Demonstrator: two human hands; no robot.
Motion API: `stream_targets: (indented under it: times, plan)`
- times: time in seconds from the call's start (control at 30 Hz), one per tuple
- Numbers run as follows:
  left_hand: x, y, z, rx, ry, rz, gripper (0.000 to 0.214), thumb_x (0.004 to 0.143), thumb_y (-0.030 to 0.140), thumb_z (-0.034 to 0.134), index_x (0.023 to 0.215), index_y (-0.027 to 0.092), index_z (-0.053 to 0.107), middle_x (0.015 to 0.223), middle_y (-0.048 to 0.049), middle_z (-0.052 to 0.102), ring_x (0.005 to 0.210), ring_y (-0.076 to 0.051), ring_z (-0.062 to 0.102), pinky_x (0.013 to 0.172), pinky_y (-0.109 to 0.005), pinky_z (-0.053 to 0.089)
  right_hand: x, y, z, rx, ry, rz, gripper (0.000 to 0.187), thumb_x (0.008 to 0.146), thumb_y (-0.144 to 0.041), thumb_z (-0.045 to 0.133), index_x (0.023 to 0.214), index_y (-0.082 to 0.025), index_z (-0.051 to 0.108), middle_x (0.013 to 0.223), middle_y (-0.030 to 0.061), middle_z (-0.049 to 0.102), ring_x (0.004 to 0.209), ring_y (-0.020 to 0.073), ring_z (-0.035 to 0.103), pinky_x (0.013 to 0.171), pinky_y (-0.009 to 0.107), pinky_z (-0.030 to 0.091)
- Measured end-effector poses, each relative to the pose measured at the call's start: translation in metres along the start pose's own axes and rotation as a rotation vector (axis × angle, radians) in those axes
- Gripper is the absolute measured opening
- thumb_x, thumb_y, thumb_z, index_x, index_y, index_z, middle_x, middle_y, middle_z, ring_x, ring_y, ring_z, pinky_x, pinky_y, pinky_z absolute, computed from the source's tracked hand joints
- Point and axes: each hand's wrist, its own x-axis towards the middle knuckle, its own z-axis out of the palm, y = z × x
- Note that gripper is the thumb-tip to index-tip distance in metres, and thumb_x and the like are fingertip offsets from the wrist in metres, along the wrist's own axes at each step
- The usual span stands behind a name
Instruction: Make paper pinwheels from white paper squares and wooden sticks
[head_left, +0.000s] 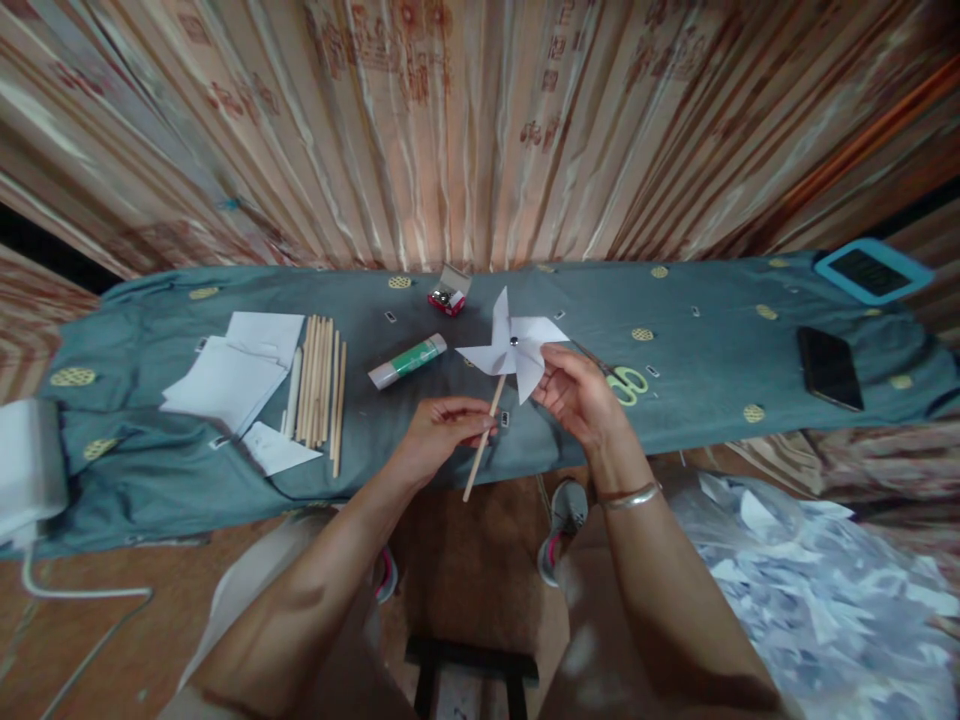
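Note:
A white paper pinwheel on a thin wooden stick is held up over the front of the table, with a dark round pin at its centre. My left hand pinches the stick below the blades. Fingers of my right hand touch the lower right blade; its fingertips are partly behind the paper. Green-handled scissors lie just beyond my right hand. A green and white glue stick rests left of the pinwheel, and a small open red box of metal pins stands behind it.
Several wooden sticks lie beside white paper sheets on the green cloth-covered table. At the right are a black phone and a blue-framed device. A clear bag of paper scraps stands below. A white appliance is at left.

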Motion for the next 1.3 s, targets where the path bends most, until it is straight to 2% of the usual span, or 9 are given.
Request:
stream_targets:
  times: [0.47, 0.67, 0.87, 1.1, 1.23, 1.3]
  plan:
    - [0.0, 0.002, -0.001, -0.065, 0.009, -0.002, 0.028, 0.051, 0.032, 0.086, 0.072, 0.016, 0.077, 0.063, -0.0027, 0.071, 0.06, -0.013, 0.064, 0.058, -0.023, 0.051, 0.0, 0.005, 0.006, 0.054, 0.021, 0.052, 0.022, 0.055, -0.021, 0.082, 0.07, -0.017, 0.066, 0.065, -0.0014, 0.071, 0.055, 0.0091, 0.063, 0.05, 0.018, 0.052]
    - [-0.001, 0.002, 0.0, -0.077, 0.044, 0.011, 0.03, 0.049, 0.032, 0.087, 0.071, 0.016, 0.076, 0.064, -0.0026, 0.071, 0.06, -0.014, 0.064, 0.059, -0.025, 0.052, -0.001, 0.006, 0.011, 0.063, 0.008, 0.058, 0.025, 0.052, -0.021, 0.085, 0.069, -0.016, 0.067, 0.063, -0.0016, 0.07, 0.053, 0.0085, 0.063, 0.047, 0.016, 0.051]
    - [0.0, 0.001, -0.001, -0.081, 0.071, 0.037, 0.032, 0.049, 0.034, 0.087, 0.073, 0.016, 0.076, 0.065, -0.0023, 0.071, 0.062, -0.015, 0.065, 0.061, -0.026, 0.052, -0.002, 0.008, 0.011, 0.009, -0.038, 0.072, 0.025, 0.056, -0.023, 0.084, 0.075, -0.017, 0.07, 0.069, 0.0, 0.073, 0.058, 0.0093, 0.066, 0.048, 0.015, 0.052]
    - [0.0, 0.001, -0.004, -0.08, 0.086, 0.047, 0.033, 0.048, 0.034, 0.087, 0.073, 0.016, 0.076, 0.066, -0.0025, 0.071, 0.062, -0.015, 0.065, 0.061, -0.026, 0.052, -0.003, 0.011, 0.01, -0.017, -0.046, 0.088, 0.019, 0.061, -0.023, 0.082, 0.075, -0.019, 0.069, 0.066, -0.0006, 0.072, 0.058, 0.0104, 0.067, 0.052, 0.017, 0.053]
    - [0.0, 0.002, -0.007, -0.079, 0.088, 0.058, 0.034, 0.048, 0.035, 0.088, 0.074, 0.016, 0.076, 0.066, -0.0029, 0.072, 0.063, -0.015, 0.066, 0.061, -0.026, 0.052, -0.003, 0.009, 0.003, -0.063, -0.007, 0.141, 0.021, 0.067, -0.035, 0.078, 0.078, -0.018, 0.072, 0.074, 0.0031, 0.076, 0.06, 0.01, 0.067, 0.054, 0.017, 0.053]
    - [0.001, 0.002, -0.008, -0.075, 0.085, 0.059, 0.035, 0.048, 0.036, 0.088, 0.074, 0.016, 0.076, 0.067, -0.003, 0.072, 0.063, -0.015, 0.066, 0.06, -0.026, 0.052, -0.003, 0.006, -0.002, -0.082, 0.051, 0.104, 0.027, 0.068, -0.042, 0.078, 0.08, -0.018, 0.073, 0.08, 0.0045, 0.077, 0.064, 0.0107, 0.068, 0.057, 0.018, 0.054]
